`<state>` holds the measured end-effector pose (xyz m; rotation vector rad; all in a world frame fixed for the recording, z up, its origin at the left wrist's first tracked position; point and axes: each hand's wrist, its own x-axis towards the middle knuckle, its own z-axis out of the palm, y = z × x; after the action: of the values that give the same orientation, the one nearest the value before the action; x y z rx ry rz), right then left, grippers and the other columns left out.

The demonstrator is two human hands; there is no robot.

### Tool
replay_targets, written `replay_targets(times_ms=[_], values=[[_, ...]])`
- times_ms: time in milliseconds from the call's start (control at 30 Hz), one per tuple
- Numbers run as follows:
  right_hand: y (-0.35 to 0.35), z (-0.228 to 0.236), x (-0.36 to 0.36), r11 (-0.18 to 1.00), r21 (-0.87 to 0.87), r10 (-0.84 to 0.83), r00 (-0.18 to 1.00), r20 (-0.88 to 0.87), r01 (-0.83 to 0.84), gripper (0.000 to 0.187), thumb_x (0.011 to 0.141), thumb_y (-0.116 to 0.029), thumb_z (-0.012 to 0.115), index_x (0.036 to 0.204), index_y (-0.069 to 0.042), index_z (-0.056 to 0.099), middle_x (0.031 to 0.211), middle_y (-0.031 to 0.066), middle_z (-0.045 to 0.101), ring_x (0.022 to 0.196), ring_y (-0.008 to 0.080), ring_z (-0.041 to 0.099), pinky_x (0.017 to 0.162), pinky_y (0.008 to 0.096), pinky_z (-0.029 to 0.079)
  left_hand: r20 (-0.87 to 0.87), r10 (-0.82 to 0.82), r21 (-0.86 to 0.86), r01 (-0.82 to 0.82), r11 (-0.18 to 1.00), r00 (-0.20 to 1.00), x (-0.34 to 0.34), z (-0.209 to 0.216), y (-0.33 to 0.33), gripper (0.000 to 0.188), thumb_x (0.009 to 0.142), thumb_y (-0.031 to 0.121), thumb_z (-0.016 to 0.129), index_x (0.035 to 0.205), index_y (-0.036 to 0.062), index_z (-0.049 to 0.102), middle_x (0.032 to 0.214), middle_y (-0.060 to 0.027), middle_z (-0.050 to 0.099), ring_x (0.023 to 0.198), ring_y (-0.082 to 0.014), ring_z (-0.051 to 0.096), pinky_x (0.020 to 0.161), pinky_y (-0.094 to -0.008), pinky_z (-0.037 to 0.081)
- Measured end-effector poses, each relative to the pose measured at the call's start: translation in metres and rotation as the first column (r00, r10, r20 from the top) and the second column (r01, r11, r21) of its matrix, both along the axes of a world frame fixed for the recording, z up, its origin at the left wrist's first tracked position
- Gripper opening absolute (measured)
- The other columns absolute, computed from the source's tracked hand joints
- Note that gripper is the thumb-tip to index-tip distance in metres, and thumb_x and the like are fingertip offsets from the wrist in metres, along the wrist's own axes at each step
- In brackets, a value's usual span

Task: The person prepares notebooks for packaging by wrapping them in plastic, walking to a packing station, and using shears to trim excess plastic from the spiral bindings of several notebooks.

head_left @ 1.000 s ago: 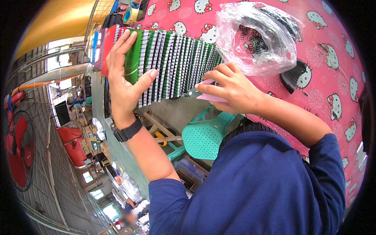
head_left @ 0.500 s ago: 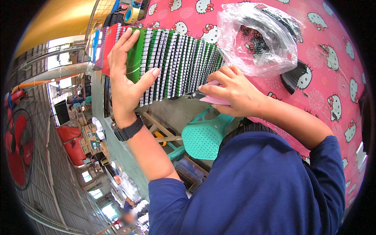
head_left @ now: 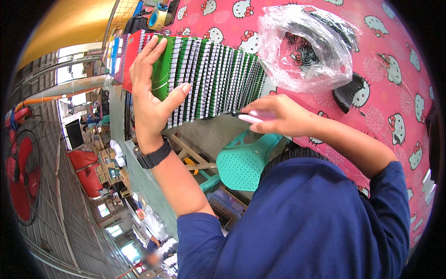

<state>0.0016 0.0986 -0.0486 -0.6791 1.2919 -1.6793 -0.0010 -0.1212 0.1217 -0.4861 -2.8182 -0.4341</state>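
Note:
A row of green spiral notebooks (head_left: 204, 74) lies fanned along the table's edge, its wire bindings turned up. My left hand (head_left: 151, 93) rests on the end of this row with fingers outstretched and thumb spread across the bindings; a dark watch is on its wrist. Closed around pink-handled pliers (head_left: 253, 117), my right hand (head_left: 278, 114) is at the row's lower edge. The pliers' dark head reaches the ends of the bindings, and the fingers partly cover the handles. Red notebooks (head_left: 131, 58) stand beyond my left hand.
A clear plastic bag (head_left: 306, 46) with black wire coils inside sits on the pink patterned table cover (head_left: 395, 93). Beside it is a black bundle (head_left: 349, 93). A teal stool (head_left: 241, 162) stands below the table edge. Tape rolls (head_left: 155, 18) are at the far left corner.
My right hand has moved slightly down and turned, and the pliers' handles have come closer together. My left hand has stayed on the notebooks, shifting only a little.

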Motion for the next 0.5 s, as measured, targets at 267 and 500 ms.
replay_targets(times_ms=[267,500], values=[[0.000,-0.015,-0.005,0.887,-0.261,-0.378,0.275,-0.884,0.382,0.046,0.066,-0.016,0.072,0.110,-0.014,0.060,0.102,0.0053,0.055,0.093,0.0249,0.049,0.080,0.0392,0.039,0.008,-0.005,0.020,0.005,1.000,1.000,-0.001,-0.001,-0.002,0.072,0.064,0.034,0.071,0.127,0.0059,0.050,0.134,-0.0143,0.045,0.123,-0.0278,0.038,0.104,-0.0393,0.027],[-0.002,-0.016,-0.006,0.895,-0.274,-0.359,0.204,-0.911,0.351,0.041,0.069,-0.015,0.071,0.109,-0.013,0.061,0.100,0.0048,0.056,0.090,0.0245,0.051,0.079,0.0368,0.040,0.001,-0.003,0.021,0.003,1.000,1.000,0.000,0.000,0.001,0.071,0.064,0.032,0.071,0.126,0.0051,0.051,0.134,-0.0143,0.045,0.122,-0.0277,0.039,0.104,-0.0389,0.027]])
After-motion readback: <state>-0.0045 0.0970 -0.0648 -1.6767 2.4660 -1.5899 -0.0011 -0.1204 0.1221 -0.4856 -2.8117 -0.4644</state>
